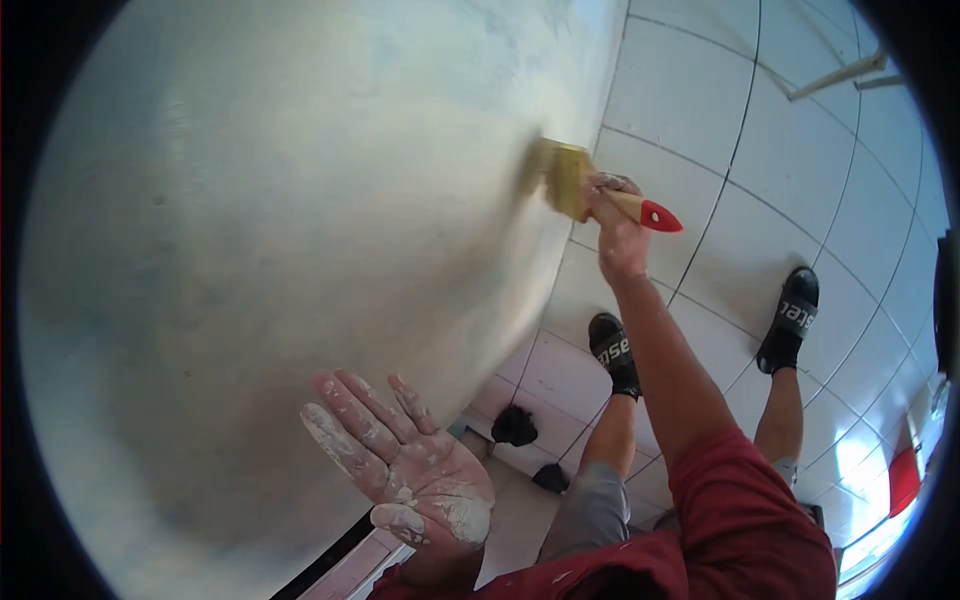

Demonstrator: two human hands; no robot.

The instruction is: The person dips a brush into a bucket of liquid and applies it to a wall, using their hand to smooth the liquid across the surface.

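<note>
My right hand (618, 225) grips a paintbrush (585, 190) with a wooden handle, a red tip and yellowish bristles. The bristles press against a pale grey-white wall (300, 220), near its right part, and look blurred. My left hand (405, 470) is held up palm toward me, fingers spread, empty, and smeared with white plaster or paint. It hovers just in front of the lower part of the wall.
White floor tiles (780, 150) with dark joints spread to the right. My feet in black sandals (612, 350) (792, 318) stand on them. Two small dark objects (514, 426) lie at the wall's foot. A red thing (903, 478) shows at the far right edge.
</note>
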